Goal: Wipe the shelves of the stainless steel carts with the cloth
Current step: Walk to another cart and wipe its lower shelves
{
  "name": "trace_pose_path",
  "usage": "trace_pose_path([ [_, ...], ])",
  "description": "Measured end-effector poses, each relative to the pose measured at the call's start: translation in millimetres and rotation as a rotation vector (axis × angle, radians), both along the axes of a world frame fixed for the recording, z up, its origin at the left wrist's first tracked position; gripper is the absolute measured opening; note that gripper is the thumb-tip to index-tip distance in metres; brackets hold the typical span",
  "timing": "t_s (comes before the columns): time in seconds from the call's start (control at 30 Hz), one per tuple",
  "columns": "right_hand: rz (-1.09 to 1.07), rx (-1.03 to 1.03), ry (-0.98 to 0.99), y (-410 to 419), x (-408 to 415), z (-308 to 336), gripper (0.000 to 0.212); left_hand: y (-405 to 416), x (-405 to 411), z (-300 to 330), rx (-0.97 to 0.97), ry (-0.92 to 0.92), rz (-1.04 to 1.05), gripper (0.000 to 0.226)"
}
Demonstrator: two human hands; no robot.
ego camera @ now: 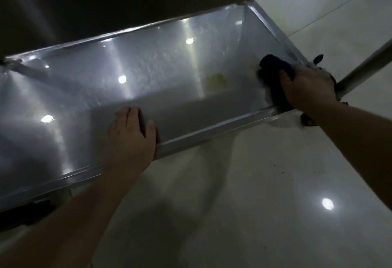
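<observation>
The dark cloth [275, 70] sits bunched at the right of the frame, in the right-hand corner of the lower shelf [131, 66] of the stainless steel cart, pressed down on the metal under my right hand [307, 85]. My fingers curl over the cloth and grip it, I think so that I can bear down into the corner where the raised rim meets the shelf. Just left of the cloth, near the middle of the frame, a yellowish smear [215, 79] lies on the steel, not yet wiped by the look of it. My left hand [129, 138] lies at lower centre over the near rim of the shelf, fingers fairly straight and holding nothing; I judge it is there to steady the cart against my push. Above, across the top of the frame, the underside of the upper shelf [106, 4] hangs dark and hides the back of the shelf I am wiping. A cart leg [364, 68] runs off the right edge, and a caster [318, 58] behind my right hand is mostly hidden. The tiled floor [275, 183] fills the lower right, with a few dark specks too small to name. The cloth's edge is blurred.
</observation>
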State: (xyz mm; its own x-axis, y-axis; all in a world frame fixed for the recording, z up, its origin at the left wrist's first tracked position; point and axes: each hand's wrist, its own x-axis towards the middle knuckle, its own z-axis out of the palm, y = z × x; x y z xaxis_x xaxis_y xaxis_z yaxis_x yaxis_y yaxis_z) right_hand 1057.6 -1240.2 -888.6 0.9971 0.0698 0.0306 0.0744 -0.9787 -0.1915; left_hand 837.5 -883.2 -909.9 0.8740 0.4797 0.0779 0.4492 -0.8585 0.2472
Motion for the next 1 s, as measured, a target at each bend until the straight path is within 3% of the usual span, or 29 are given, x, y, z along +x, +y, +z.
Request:
trace_pose_path([
  [0.13, -0.148, 0.099, 0.090, 46, 33, 4, 0.065, 1, 2, -2, 0.023, -0.003, -0.002, 0.071],
  [0.2, -0.095, 0.140, 0.084, 88, 38, 4, 0.061, 0, 3, -2, 0.020, -0.011, 0.005, 0.071],
  [0.37, 0.411, 0.144, 0.013, 212, -43, -2, 0.048, 4, 5, -8, 0.051, -0.084, 0.004, 0.060],
  [0.5, 0.770, 0.188, 0.013, 226, -96, -14, 0.056, 7, 2, -8, 0.013, -0.132, 0.000, 0.056],
  [0.6, 0.641, 0.116, -0.052, 189, -58, -15, 0.052, 4, 0, -5, 0.014, -0.098, 0.030, 0.061],
  [0.7, 0.258, 0.042, -0.103, 123, 9, -12, 0.054, 1, -1, -1, 0.014, -0.052, 0.027, 0.065],
  [0.8, -0.064, 0.035, -0.020, 78, 69, -8, 0.063, 2, -1, 0, 0.020, -0.012, 0.024, 0.069],
  [0.9, -0.103, 0.059, 0.025, 102, 93, -7, 0.066, 2, -1, 0, 0.022, 0.001, 0.027, 0.070],
  [1.0, 0.054, 0.081, 0.041, 160, 86, 3, 0.061, 1, -1, 0, 0.035, -0.009, 0.026, 0.069],
])
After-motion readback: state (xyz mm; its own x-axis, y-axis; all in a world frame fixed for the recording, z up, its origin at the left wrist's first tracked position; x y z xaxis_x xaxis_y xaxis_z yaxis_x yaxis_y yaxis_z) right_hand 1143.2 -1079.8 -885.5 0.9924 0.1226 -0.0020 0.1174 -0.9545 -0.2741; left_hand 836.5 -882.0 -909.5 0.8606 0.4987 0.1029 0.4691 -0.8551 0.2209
